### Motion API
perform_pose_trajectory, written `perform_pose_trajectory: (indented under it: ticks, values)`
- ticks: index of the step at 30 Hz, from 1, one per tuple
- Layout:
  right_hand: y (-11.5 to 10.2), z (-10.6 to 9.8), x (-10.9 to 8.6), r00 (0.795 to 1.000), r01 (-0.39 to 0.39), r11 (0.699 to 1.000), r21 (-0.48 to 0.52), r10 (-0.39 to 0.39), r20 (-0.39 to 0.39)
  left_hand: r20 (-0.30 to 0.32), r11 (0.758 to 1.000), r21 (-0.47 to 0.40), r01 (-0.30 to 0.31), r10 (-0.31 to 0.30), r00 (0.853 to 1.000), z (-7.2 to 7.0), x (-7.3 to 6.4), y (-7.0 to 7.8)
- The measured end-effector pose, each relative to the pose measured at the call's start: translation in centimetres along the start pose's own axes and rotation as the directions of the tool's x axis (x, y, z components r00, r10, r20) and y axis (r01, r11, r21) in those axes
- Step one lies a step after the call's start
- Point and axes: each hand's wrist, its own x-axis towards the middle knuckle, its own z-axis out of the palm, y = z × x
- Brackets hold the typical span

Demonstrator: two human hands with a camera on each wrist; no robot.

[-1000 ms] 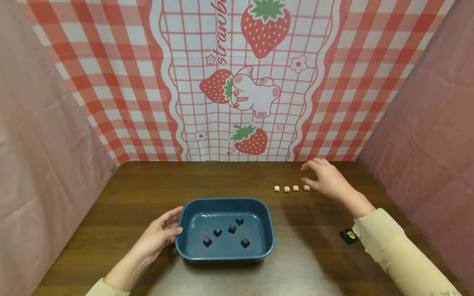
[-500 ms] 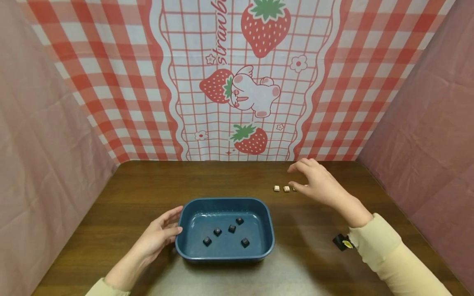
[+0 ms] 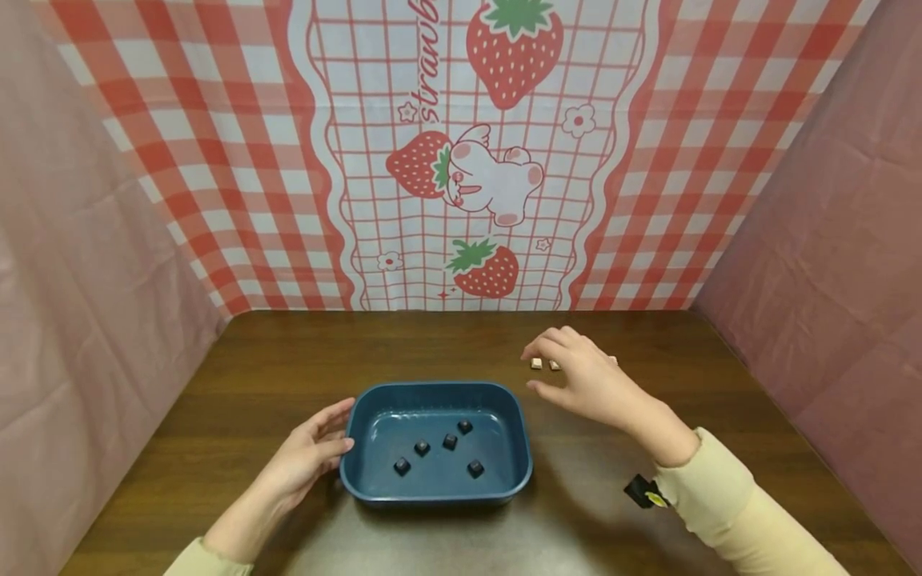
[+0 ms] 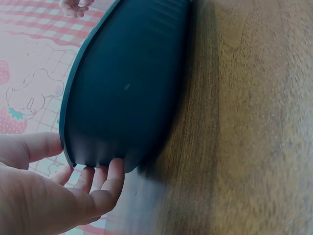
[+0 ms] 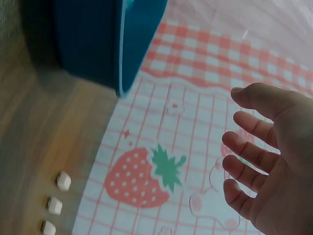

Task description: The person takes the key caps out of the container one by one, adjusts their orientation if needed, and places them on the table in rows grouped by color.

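My left hand [image 3: 302, 460] grips the left end of a blue rectangular tub [image 3: 435, 498]. In the left wrist view, its thumb is at the rim and the other fingers lie against the outer wall. Several black keycaps [image 3: 450, 442] lie scattered on the tub's floor. My right hand [image 3: 587, 380] hovers to the right of the tub, fingers loosely bent and apart, holding nothing. A row of white keycaps [image 3: 536, 363] lies on the table by it, partly hidden by this hand in the head view; three white keycaps [image 5: 55, 205] show in the right wrist view.
The brown wooden table [image 3: 288, 348] carries everything. A strawberry-patterned checked cloth [image 3: 486, 272] hangs along its back edge, and pink cloths [image 3: 807, 264] close off both sides. A black item with a yellow mark [image 3: 643, 490] shows by the right cuff.
My right hand has moved left and slightly nearer along the row of white keycaps, uncovering one at the right end. The left hand stays on the tub, and the black keycaps have not moved.
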Motion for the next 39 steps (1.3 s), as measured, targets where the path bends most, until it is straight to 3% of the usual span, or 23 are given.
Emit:
perform_pose_trajectory:
  ticks: [15, 24, 34, 39]
  values:
    - [-2.5, 4.4, -0.8, 0.979, 0.141, 0.984, 0.108, -0.155, 0.135, -0.008, 1.0, -0.006, 0.018, -0.018, 1.0, 0.2, 0.3, -0.1]
    - [-3.4, 7.3, -0.9, 0.937, 0.152, 0.979, 0.133, -0.186, 0.295, -0.004, 1.0, -0.002, 0.014, -0.014, 1.0, 0.2, 0.2, 0.0]
    - [-3.7, 9.0, -0.8, 0.884, 0.198, 0.98, 0.034, -0.193, 0.426, -0.007, 1.0, 0.006, 0.005, -0.005, 1.0, 0.2, 0.1, 0.1]
    - [-4.2, 9.6, -0.3, 0.848, 0.233, 0.972, -0.027, -0.189, 0.495, -0.013, 1.0, 0.006, 0.019, -0.019, 1.0, 0.1, 0.1, 0.0]
